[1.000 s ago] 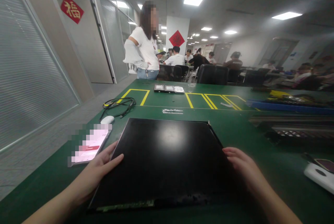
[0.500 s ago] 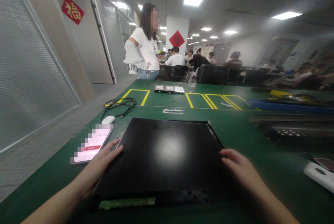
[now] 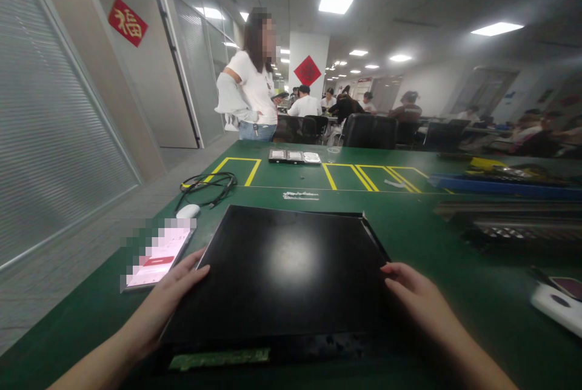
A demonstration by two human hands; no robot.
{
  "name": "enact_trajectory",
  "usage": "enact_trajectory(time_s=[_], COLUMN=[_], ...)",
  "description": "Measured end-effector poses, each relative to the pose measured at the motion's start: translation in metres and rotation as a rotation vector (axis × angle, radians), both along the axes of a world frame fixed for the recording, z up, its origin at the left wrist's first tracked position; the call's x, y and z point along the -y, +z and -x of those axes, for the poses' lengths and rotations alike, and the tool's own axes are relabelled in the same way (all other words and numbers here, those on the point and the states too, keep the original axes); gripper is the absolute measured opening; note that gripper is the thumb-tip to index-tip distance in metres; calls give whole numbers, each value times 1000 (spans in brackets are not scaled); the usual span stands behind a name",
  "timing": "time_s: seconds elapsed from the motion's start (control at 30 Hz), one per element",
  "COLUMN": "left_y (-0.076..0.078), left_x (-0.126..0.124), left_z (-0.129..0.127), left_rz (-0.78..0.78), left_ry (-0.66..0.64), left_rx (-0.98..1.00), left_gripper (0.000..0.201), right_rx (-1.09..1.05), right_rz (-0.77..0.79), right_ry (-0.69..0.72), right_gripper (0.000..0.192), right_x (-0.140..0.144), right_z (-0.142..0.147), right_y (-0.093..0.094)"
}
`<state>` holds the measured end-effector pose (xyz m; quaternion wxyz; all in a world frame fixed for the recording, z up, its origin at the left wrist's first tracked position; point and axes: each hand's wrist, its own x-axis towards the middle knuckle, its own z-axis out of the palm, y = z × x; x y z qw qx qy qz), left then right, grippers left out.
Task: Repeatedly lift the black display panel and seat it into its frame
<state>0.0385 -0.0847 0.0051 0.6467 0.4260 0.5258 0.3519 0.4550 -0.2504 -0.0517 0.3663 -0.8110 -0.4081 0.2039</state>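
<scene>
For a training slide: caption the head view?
Both hands, left hand and right hand, grip a black display panel on the green table.

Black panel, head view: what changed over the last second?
The black panel shifted slightly between the hands: its near edge now sits further from the camera, baring the green strip beneath it. The left hand and right hand slid a little further along its side edges and kept hold. The phone, white mouse, cable and green table stayed as they were.

Phone [image 3: 157, 255] crowds panel [image 3: 291, 272] left edge; mouse [image 3: 188, 211], cable [image 3: 209, 184] beyond; right flank green mat [image 3: 454, 281] open
</scene>
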Motion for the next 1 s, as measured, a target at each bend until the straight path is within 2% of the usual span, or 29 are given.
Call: enact_trajectory(time_s=[0.2,0.53,1.0], left_y=[9,-2,0], left_x=[8,0,3], left_z=[-3,-2,-5], left_rz=[15,33,-32], left_ry=[23,31,-44], left_rx=[-7,21,58], left_gripper=[78,85,97], right_rx=[40,73,121], right_rz=[11,12,4], right_ry=[5,24,23], right_gripper=[43,39,36], right_x=[0,1,0], right_z=[2,5,3], right_y=[2,3,3])
